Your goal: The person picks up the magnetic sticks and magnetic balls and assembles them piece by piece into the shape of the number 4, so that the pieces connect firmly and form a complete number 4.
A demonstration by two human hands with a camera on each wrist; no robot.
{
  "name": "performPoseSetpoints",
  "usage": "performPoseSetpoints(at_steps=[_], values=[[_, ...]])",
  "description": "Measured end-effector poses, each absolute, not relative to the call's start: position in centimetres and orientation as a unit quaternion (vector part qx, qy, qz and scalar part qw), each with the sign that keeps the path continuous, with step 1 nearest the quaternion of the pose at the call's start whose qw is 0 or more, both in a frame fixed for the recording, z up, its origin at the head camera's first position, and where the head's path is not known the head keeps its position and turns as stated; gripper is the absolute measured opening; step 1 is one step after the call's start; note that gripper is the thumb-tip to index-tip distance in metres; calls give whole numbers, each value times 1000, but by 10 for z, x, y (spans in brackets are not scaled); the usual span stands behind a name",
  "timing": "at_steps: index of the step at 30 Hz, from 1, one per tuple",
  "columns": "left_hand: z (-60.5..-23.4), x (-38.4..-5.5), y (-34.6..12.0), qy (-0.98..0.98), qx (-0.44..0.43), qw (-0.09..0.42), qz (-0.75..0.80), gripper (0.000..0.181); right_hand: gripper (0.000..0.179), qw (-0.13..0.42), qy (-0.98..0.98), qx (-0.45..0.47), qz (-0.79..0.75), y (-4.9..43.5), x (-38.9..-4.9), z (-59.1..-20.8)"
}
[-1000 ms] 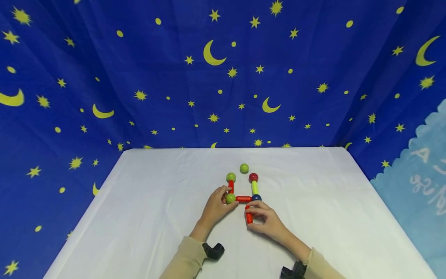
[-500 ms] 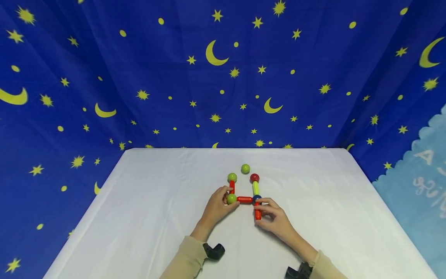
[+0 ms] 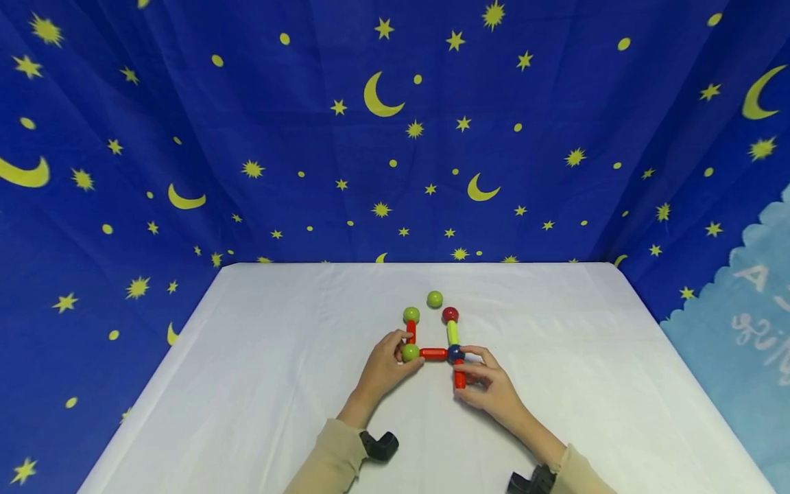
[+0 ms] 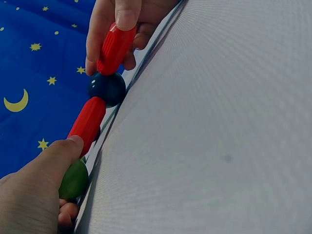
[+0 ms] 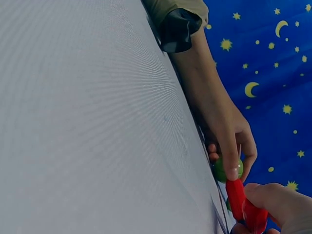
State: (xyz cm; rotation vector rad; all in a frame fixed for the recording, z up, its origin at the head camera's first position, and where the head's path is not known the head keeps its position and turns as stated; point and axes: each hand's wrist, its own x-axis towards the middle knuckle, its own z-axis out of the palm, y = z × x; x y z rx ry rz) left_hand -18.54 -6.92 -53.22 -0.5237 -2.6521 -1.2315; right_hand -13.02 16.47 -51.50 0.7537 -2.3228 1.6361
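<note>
My left hand (image 3: 381,369) holds a green ball (image 3: 410,353) between curled fingers and thumb. Its thumb also touches a red rod (image 4: 88,122) that runs from that ball to a dark blue ball (image 3: 455,353). A second red rod (image 3: 411,329) leads from the held ball to another green ball (image 3: 411,314). Between thumb and fingers my right hand (image 3: 494,392) pinches a third red rod (image 3: 459,377), whose far end meets the blue ball. From the blue ball a yellow-green rod (image 3: 453,333) reaches a red ball (image 3: 450,313).
A loose green ball (image 3: 435,299) lies beyond the joined pieces. White cloth covers the table (image 3: 278,329). A blue curtain (image 3: 296,137) with yellow moons and stars hangs behind and at the sides.
My right hand has shifted right, bringing its red rod from below the middle rod to the blue ball, end against it. The left hand has stayed in place on the green ball.
</note>
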Motion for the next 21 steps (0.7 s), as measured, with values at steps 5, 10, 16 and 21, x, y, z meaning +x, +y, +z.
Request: performPoseSetpoints(at_steps=[5, 10, 16, 21], values=[[-532, -185, -69, -889, -179, 87, -414, 44, 35, 84, -793, 246, 550, 163, -125, -499], [-532, -185, -69, -886, -182, 91, -416, 44, 35, 80, -792, 242, 555, 165, -127, -503], [-531, -185, -69, -888, -181, 88, -414, 45, 38, 85, -793, 227, 559, 169, -137, -526], [-531, -185, -69, -889, -176, 80, -415, 45, 26, 83, -774, 183, 601, 172, -142, -529]])
